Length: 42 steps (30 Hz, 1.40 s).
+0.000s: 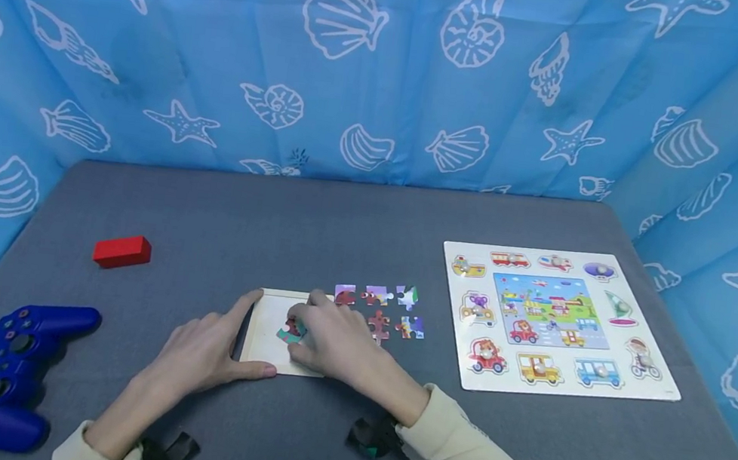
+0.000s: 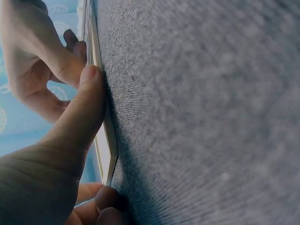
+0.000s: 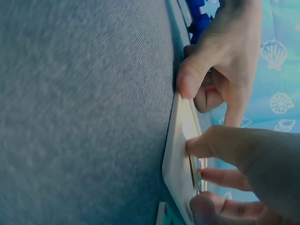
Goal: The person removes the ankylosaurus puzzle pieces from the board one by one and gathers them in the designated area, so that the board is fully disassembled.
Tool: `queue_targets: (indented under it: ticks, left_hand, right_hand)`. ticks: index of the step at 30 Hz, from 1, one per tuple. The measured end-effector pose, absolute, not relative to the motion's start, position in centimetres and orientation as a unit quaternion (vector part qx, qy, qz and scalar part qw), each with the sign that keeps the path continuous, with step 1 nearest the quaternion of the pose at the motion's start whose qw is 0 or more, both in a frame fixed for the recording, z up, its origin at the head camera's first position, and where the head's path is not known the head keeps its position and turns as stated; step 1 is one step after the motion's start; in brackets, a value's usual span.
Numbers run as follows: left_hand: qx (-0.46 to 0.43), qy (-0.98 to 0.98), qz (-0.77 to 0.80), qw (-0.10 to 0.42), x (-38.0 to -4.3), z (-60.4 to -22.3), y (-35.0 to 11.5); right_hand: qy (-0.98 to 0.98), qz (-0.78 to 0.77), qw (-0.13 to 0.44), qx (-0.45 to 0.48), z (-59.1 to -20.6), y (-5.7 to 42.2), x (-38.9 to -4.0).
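Note:
A shallow wooden puzzle tray [image 1: 261, 339] with a pale bottom lies at the front middle of the table. My left hand [image 1: 208, 348] grips its left side, the thumb along the front edge and the fingers reaching to the far corner. Over the tray, my right hand [image 1: 343, 337] has its thumb and fingers around a teal and red jigsaw piece [image 1: 291, 331], which they partly hide. In the right wrist view, the right thumb [image 3: 199, 146] overlaps the tray's near rim. Several loose jigsaw pieces [image 1: 378, 325] lie just right of the tray.
A white peg puzzle board [image 1: 476, 371] with vehicle pictures lies at the right. On the left are a red block [image 1: 123, 251] and, nearer, a blue game controller [image 1: 17, 376]. A blue shell-print curtain [image 1: 400, 74] hangs behind the grey table [image 1: 273, 234].

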<state>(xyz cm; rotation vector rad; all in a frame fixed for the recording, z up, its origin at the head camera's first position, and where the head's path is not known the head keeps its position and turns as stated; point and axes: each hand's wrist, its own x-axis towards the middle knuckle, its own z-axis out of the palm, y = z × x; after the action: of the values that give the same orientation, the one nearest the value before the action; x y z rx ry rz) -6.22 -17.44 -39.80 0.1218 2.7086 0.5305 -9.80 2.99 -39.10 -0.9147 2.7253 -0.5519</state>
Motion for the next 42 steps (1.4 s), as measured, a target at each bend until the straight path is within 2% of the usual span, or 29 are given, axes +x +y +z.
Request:
queue_targets:
  ticks: [11, 20, 31, 42]
  left_hand:
    - [0.043, 0.965, 0.175, 0.190, -6.4, -39.7, -17.4]
    - [0.035, 0.967, 0.152, 0.200, -6.4, -39.8, -17.1]
    - [0.024, 0.970, 0.135, 0.203, -6.7, -39.9, -16.7]
    - [0.023, 0.968, 0.133, 0.212, -6.8, -40.0, -16.8]
  right_hand:
    - [0.902, -0.213, 0.110, -0.359, -38.5, 4.0, -10.1]
    - [0.888, -0.230, 0.101, -0.386, -36.5, 8.1, -9.8]
    - [0.903, -0.196, 0.124, -0.363, -35.2, 14.1, -9.0]
    - [0.918, -0.154, 0.134, -0.339, -36.3, 18.2, -8.7]
